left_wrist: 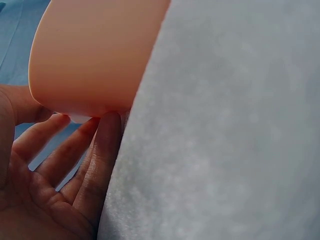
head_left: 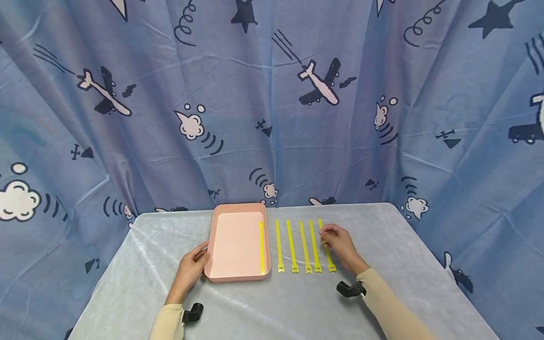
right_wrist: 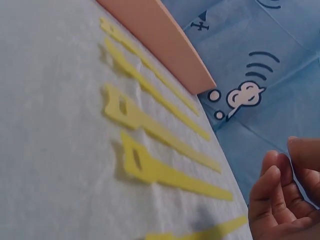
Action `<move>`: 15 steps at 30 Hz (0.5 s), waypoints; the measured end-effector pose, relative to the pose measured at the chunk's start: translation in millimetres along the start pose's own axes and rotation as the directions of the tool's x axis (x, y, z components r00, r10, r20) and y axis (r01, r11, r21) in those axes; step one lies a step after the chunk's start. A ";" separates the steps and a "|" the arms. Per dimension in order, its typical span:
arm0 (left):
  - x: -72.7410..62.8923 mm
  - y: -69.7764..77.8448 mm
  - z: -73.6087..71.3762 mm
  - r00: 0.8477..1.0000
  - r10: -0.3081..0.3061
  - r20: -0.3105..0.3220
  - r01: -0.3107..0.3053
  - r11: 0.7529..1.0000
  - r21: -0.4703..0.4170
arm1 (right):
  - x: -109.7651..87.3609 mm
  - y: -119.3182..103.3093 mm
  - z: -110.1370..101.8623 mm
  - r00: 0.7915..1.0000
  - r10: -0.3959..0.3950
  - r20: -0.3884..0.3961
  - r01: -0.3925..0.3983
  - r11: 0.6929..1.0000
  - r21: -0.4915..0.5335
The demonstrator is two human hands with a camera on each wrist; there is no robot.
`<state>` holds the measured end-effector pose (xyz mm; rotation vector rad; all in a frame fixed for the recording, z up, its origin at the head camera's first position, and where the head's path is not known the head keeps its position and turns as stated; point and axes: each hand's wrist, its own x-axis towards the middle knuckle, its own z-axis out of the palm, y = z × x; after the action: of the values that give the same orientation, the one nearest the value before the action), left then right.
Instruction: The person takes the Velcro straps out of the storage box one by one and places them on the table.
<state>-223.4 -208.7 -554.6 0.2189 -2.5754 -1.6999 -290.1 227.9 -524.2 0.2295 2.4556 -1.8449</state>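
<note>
A pink tray [head_left: 235,243] lies on the cloth-covered table. My left hand [head_left: 190,270] holds its left edge, thumb at the rim and fingertips against the outer wall, as the left wrist view shows at the tray's corner [left_wrist: 90,60]. Inside the tray, along its right wall, lies one yellow cable tie [head_left: 261,250], flat with a slotted head. Several like it stand in a row to the right. Over the rightmost cable tie [head_left: 330,262] hovers my right hand [head_left: 343,246], its fingers loosely bent, apart from the tie and with nothing between them in the right wrist view.
The row's other ties, such as the leftmost one [head_left: 278,245], lie roughly parallel, slotted heads toward me. A grey-white cloth [head_left: 238,311] covers the table. Behind its far edge hangs a blue curtain [head_left: 238,165] with printed planes. Each wrist wears a black camera mount [head_left: 352,289].
</note>
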 end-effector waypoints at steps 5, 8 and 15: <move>0.1 -0.2 0.3 1.000 0.005 -0.009 -0.005 1.000 0.001 | -4.6 -8.9 6.5 0.999 -0.035 0.029 0.035 0.999 -0.003; 0.4 -0.1 0.0 1.000 0.005 -0.010 -0.005 1.000 0.000 | -7.0 -13.5 10.8 0.996 -0.072 0.056 0.072 0.997 0.008; 0.3 -0.2 0.1 1.000 0.005 -0.002 -0.005 1.000 -0.001 | -9.8 -21.4 21.9 0.986 -0.123 0.110 0.121 0.992 0.020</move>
<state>-223.7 -208.8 -554.8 0.2142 -2.5718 -1.6985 -284.7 200.3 -508.7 -0.0239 2.4327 -1.8657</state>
